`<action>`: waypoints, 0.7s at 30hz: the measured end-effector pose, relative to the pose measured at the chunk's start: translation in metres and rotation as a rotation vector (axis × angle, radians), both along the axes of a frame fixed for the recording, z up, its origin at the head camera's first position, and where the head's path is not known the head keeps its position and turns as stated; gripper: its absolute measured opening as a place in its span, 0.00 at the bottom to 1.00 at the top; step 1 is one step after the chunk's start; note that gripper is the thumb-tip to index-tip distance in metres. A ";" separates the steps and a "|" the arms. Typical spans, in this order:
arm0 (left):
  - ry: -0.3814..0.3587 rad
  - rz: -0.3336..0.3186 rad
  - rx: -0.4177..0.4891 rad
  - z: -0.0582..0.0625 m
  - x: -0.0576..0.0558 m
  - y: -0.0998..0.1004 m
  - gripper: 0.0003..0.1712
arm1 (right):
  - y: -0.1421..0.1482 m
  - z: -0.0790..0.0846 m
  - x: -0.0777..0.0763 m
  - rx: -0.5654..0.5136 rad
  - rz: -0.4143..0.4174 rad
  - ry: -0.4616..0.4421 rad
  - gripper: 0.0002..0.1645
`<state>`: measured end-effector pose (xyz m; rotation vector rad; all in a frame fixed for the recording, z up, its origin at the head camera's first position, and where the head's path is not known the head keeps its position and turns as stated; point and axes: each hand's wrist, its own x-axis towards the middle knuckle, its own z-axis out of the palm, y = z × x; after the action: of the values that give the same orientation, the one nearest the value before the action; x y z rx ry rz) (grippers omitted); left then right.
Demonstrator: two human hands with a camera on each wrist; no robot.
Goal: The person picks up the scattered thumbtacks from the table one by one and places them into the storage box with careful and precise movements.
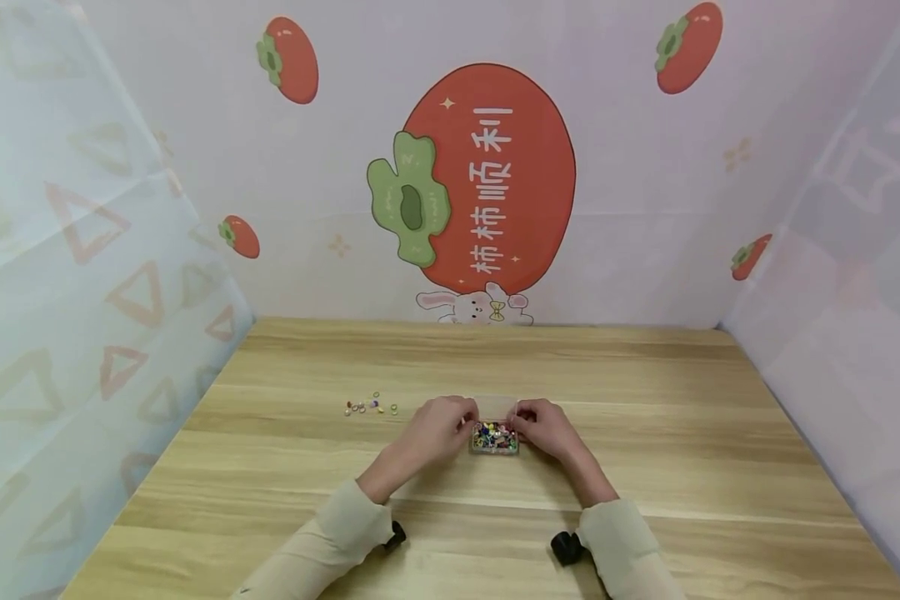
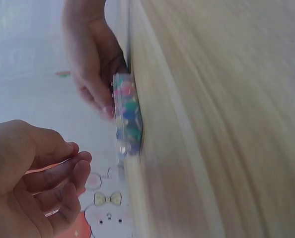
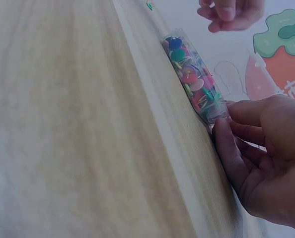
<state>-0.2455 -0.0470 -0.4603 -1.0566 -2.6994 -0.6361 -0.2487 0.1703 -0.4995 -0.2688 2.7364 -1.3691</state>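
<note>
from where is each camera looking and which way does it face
Head: on the head, facing forward, down at the table; left hand, right hand, sleeves show.
Left wrist: on that wrist, facing the tack box; left hand near, right hand beyond.
Right wrist: on that wrist, facing the tack box; right hand near, left hand beyond.
Both wrist views share the tack box and both hands.

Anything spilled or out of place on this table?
Yes: small loose pieces, probably thumbtacks, lie scattered on the table, left of the clear box. They look stray because colourful tacks sit inside it.
</note>
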 end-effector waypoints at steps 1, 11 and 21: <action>0.002 0.009 0.006 0.001 -0.001 -0.005 0.03 | 0.000 0.000 0.000 -0.003 -0.001 -0.002 0.07; -0.006 0.136 0.024 0.003 -0.012 -0.053 0.04 | 0.000 0.001 0.000 0.007 0.001 -0.005 0.08; -0.011 0.221 0.008 0.000 -0.026 -0.092 0.08 | 0.000 0.001 -0.001 -0.006 -0.001 -0.025 0.08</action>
<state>-0.2715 -0.1389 -0.4601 -0.7394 -2.7665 -0.6130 -0.2494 0.1704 -0.4985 -0.2491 2.7135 -1.3715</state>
